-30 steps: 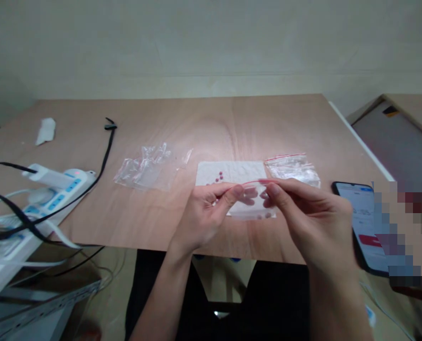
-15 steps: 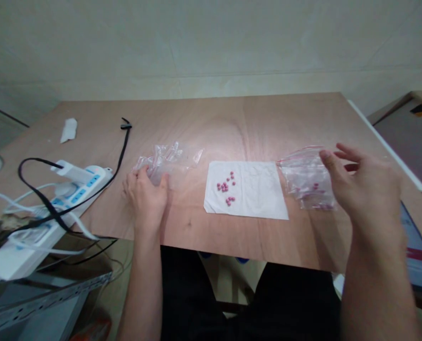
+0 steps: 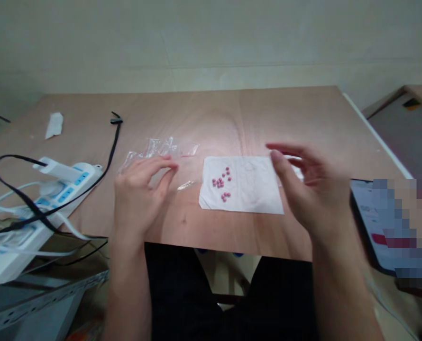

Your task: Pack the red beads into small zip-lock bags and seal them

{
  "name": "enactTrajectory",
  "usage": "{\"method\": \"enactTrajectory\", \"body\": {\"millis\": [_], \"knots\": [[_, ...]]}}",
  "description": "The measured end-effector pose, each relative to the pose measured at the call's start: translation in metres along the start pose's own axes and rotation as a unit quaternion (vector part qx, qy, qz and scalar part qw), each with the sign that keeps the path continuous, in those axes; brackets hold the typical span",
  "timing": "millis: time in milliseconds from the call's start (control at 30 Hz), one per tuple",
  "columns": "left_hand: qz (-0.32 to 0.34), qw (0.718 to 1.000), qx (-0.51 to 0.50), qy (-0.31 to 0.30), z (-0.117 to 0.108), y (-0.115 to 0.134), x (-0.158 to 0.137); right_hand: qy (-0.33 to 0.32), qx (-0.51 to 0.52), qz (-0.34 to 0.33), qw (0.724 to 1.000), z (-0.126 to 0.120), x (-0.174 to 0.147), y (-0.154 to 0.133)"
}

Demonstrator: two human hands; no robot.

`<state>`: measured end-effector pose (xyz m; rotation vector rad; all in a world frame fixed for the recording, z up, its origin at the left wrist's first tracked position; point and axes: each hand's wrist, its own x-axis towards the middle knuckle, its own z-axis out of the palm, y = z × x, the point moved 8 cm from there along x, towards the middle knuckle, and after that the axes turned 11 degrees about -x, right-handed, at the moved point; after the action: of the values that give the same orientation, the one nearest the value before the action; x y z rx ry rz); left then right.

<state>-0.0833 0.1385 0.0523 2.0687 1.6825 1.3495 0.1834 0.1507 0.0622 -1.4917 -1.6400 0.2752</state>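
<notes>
My left hand (image 3: 142, 192) is closed in a pinch beside the clear plastic bags (image 3: 161, 147). A clear plastic bag (image 3: 186, 185) seems to hang from its fingertips, its glinting edge just above the table. My right hand (image 3: 308, 189), smeared by motion, hovers over the right edge of a white paper sheet (image 3: 255, 187), thumb and fingers apart with nothing between them. Several small pink beads or pellets (image 3: 220, 183) lie in loose clusters on the sheet's left half. Behind the right hand, the bag of pink pieces is mostly hidden.
On the left, a white power strip (image 3: 77, 177) carries plugs and white cables. A black strap-like cord (image 3: 115, 147) runs across it. A white scrap (image 3: 54, 125) lies at the back left. A phone (image 3: 371, 222) sits at the right edge of the wooden table (image 3: 211, 113).
My right hand has moved left, from the bag of pink pieces to the sheet's edge. My left hand has lifted and pinched at the clear bags. The view has shifted slightly right.
</notes>
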Motion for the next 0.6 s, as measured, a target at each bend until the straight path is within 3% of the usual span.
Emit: {"method": "enactTrajectory", "body": {"millis": [100,233,400,600], "knots": [[0.071,0.99,-0.076,-0.1,0.021,0.036,0.001,-0.123,0.074,-0.035,0.989,0.027,0.001,-0.027],[0.109,0.979,-0.113,-0.127,0.031,0.061,-0.001,-0.28,0.135,-0.029,0.95,0.049,-0.002,-0.034],[0.091,0.98,-0.13,-0.12,0.033,0.066,-0.003,-0.273,0.164,-0.013,0.948,0.045,-0.003,-0.027],[0.107,0.976,-0.128,-0.136,0.047,0.076,-0.002,-0.25,0.196,-0.042,0.947,0.042,-0.004,-0.043]]}}
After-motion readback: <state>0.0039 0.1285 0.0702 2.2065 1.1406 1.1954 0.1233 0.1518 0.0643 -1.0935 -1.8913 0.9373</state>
